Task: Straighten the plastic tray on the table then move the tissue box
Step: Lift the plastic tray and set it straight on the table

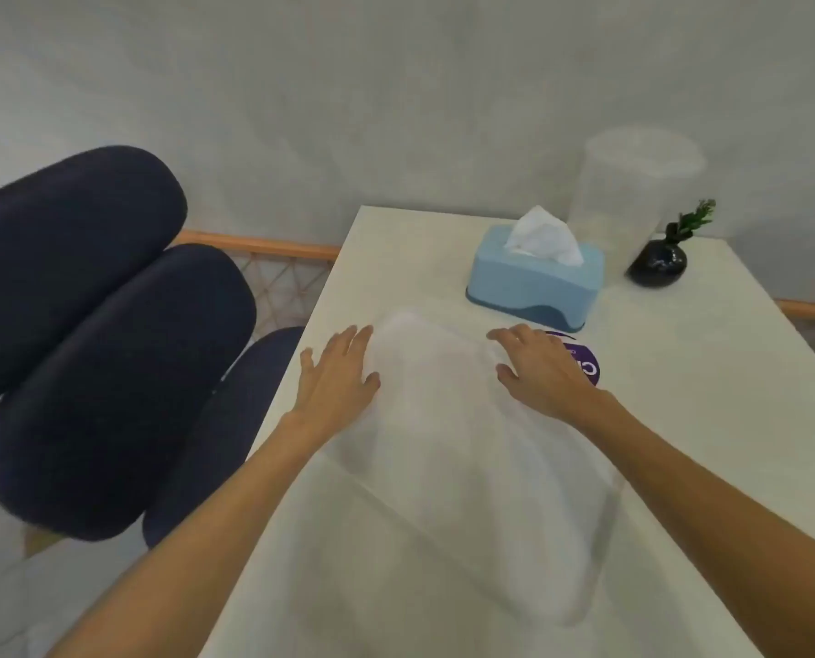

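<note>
A clear, frosted plastic tray [462, 448] lies on the white table [709, 420], turned at an angle to the table's edges. My left hand [341, 379] rests flat with fingers spread at the tray's far left corner. My right hand [545, 368] rests with fingers apart on the tray's far right side. Neither hand grips anything that I can see. Beyond the tray, a light blue tissue box [536, 277] stands with a white tissue sticking up out of its top.
A round purple sticker [586, 360] lies partly under my right hand. At the back right stand a tall clear plastic container [628, 201] and a small black vase [659, 263] with a green sprig. Dark blue cushioned chairs [96, 353] stand left of the table.
</note>
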Available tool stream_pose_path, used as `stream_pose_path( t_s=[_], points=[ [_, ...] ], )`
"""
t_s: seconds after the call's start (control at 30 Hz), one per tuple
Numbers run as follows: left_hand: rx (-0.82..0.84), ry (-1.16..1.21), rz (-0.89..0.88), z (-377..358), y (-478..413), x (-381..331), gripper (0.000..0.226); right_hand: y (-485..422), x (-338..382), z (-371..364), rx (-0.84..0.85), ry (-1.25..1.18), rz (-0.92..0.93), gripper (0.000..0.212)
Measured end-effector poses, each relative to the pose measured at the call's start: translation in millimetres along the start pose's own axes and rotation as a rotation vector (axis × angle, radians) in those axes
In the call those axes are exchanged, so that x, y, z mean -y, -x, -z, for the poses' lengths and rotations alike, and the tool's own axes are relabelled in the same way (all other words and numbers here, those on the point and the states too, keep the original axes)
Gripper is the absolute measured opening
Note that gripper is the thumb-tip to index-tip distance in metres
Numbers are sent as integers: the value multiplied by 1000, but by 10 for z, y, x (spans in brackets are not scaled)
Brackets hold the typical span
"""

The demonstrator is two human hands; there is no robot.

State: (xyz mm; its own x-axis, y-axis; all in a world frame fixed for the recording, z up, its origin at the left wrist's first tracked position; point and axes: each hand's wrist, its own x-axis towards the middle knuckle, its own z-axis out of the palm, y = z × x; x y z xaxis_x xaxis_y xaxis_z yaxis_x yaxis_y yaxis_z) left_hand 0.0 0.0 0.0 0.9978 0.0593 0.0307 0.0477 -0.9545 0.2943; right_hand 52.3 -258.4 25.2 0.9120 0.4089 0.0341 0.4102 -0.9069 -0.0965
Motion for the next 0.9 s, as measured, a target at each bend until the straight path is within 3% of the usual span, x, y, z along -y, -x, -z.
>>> stream_pose_path(
  t_s=[0.2,0.47,0.73,0.9],
  points=[
    [22,31,120,-67,9,195,54,16,-59,-156,140,-67,-159,49],
    [-42,132,99,-92,-60,321,40,-22,-96,-260,140,-11,-324,43],
    [-23,229,181,-7,-67,387,32,76,-207,-290,32,-277,-482,27],
    [-75,568,369,-11,53,367,41,214,-281,-249,11,-340,-529,28]
  ],
)
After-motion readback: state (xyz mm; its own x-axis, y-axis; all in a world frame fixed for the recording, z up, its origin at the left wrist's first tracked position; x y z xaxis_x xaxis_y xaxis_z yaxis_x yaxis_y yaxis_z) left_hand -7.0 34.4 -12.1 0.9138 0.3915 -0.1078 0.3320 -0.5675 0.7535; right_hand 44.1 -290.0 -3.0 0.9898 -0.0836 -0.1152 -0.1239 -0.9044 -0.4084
